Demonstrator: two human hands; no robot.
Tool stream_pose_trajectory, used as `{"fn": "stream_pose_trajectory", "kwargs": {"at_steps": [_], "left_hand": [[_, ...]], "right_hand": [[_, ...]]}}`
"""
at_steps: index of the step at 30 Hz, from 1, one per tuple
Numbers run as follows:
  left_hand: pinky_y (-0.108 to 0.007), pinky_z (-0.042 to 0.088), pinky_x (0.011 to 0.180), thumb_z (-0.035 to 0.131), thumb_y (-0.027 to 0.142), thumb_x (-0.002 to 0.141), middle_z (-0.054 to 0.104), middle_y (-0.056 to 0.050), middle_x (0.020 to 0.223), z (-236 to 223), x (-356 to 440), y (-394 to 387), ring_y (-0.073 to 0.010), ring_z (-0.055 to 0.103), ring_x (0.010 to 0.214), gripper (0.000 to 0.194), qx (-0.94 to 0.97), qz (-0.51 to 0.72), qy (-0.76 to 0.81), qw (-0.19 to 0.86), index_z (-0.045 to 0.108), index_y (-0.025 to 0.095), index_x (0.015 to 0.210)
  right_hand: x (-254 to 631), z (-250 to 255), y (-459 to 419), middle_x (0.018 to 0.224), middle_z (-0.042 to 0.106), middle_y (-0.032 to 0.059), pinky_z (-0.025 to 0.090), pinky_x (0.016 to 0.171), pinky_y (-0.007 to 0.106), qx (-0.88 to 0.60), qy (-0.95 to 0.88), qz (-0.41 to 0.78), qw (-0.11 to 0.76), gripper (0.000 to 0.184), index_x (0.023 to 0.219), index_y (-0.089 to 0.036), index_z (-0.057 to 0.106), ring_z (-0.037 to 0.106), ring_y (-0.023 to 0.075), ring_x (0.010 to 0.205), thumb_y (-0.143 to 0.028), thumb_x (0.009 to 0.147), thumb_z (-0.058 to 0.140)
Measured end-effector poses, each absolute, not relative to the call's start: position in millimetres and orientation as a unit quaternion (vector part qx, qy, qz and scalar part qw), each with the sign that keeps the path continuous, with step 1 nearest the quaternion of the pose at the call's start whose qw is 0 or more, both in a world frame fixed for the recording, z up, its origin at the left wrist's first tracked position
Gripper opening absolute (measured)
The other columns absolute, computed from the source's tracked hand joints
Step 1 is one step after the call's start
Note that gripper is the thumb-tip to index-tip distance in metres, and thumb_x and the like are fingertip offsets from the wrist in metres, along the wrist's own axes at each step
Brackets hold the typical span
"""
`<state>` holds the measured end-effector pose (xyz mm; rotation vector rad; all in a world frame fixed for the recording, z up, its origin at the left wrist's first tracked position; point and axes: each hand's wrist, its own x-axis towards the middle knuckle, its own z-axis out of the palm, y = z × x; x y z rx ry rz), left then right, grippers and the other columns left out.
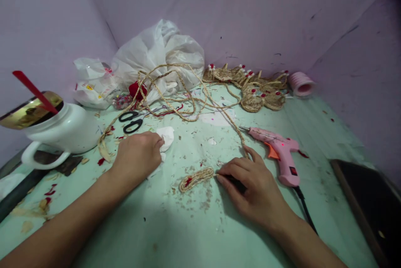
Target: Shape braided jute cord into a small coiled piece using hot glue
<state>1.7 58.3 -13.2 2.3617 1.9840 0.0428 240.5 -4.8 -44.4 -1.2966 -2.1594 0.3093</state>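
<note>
My left hand [138, 154] is closed in a fist around a crumpled white tissue [166, 137], which sticks out past the knuckles. My right hand [250, 186] pinches a braided straw cord with thumb and index finger, right at the end of a small coiled oval of braid [196, 179]. That oval lies flat on the table and has a bit of red on its left part. From my right hand the long braided cord [230, 121] runs up and away in loose loops. A pink glue gun [278, 151] lies to the right, its red light lit.
Black-handled scissors [133, 126] lie behind my left hand. At left stands a white mug [75, 130] with a gold bowl [31, 109]. Plastic bags [159, 50], finished braided pieces [263, 96] and a pink roll [301, 84] line the wall. A dark tablet-like slab [366, 201] lies right.
</note>
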Motion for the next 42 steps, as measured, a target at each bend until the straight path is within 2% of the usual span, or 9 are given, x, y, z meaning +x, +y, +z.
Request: {"fn": "stream_pose_trajectory", "kwargs": {"at_steps": [5,9,13,17,19,21,24,29,42], "left_hand": [[-0.029,0.031,0.052,0.033,0.039,0.086,0.066,-0.01,0.074,-14,6,66,-0.0246,0.06,0.07,0.039,0.745,-0.031,0.664,-0.059,0.061,0.018,0.069],[-0.03,0.038,0.059,0.035,0.023,0.082,0.065,-0.009,0.082,-16,-1,65,-0.0224,0.06,0.074,0.026,0.775,-0.01,0.632,0.002,0.06,0.018,0.08],[-0.034,0.043,0.071,0.037,0.011,0.072,0.061,-0.01,0.098,-9,-6,53,-0.0247,0.057,0.088,0.033,0.802,-0.007,0.596,0.046,0.059,0.018,0.096],[-0.048,0.039,0.085,0.042,0.028,0.079,0.046,-0.017,0.126,5,-2,39,-0.037,0.044,0.111,0.042,0.771,0.072,0.626,-0.091,0.048,0.015,0.118],[-0.051,0.037,0.087,0.044,0.029,0.079,0.043,-0.016,0.131,8,1,34,-0.0379,0.042,0.113,0.042,0.749,0.147,0.628,-0.154,0.046,0.018,0.12],[-0.048,0.038,0.086,0.047,0.022,0.078,0.056,-0.012,0.117,7,5,29,-0.0314,0.051,0.103,0.028,0.768,0.237,0.569,-0.172,0.055,0.021,0.105],[-0.043,0.039,0.086,0.053,0.017,0.074,0.064,-0.004,0.084,0,17,19,-0.021,0.058,0.082,0.01,0.833,0.285,0.466,-0.084,0.058,0.021,0.082],[-0.046,0.039,0.081,0.056,0.025,0.068,0.06,-0.009,0.088,-15,43,0,-0.0264,0.052,0.086,0.024,0.86,0.138,0.487,0.069,0.061,0.016,0.09],[-0.051,0.034,0.088,0.05,0.021,0.069,0.058,-0.009,0.073,-27,55,-2,-0.025,0.055,0.078,0.015,0.854,0.147,0.497,0.038,0.063,0.014,0.072]], "right_hand": [[240,-44,-5,0.067,0.065,-0.0012,0.027,0.1,0.052,-0.488,-0.81,0.113,0.303,0.009,0.078,-0.022,0.063,0.061,0.0145,0.064,-0.017,0.079,0.054],[240,-44,-5,0.068,0.065,-0.0011,0.027,0.099,0.052,-0.489,-0.809,0.112,0.307,0.009,0.077,-0.021,0.063,0.06,0.0146,0.064,-0.018,0.079,0.055],[241,-45,-5,0.068,0.065,-0.0011,0.026,0.1,0.052,-0.487,-0.811,0.117,0.301,0.009,0.077,-0.021,0.063,0.06,0.0144,0.064,-0.018,0.079,0.055],[240,-44,-5,0.067,0.064,-0.0011,0.025,0.1,0.052,-0.488,-0.813,0.117,0.296,0.01,0.078,-0.02,0.063,0.059,0.0144,0.064,-0.018,0.079,0.054],[240,-44,-5,0.067,0.064,-0.0011,0.025,0.1,0.052,-0.488,-0.813,0.117,0.294,0.01,0.078,-0.02,0.064,0.06,0.0145,0.064,-0.018,0.08,0.054],[240,-44,-5,0.067,0.064,-0.0009,0.025,0.1,0.051,-0.49,-0.813,0.116,0.294,0.01,0.078,-0.02,0.064,0.06,0.0147,0.064,-0.018,0.08,0.054],[240,-44,-5,0.067,0.064,-0.0006,0.026,0.099,0.051,-0.493,-0.812,0.115,0.291,0.01,0.077,-0.02,0.064,0.06,0.015,0.065,-0.018,0.079,0.054],[240,-44,-5,0.066,0.063,-0.0004,0.025,0.1,0.051,-0.494,-0.81,0.111,0.295,0.01,0.075,-0.019,0.064,0.06,0.015,0.065,-0.018,0.079,0.055],[239,-45,-4,0.065,0.063,0.0003,0.025,0.1,0.051,-0.491,-0.811,0.11,0.299,0.01,0.075,-0.018,0.064,0.059,0.015,0.064,-0.018,0.079,0.055]]}}
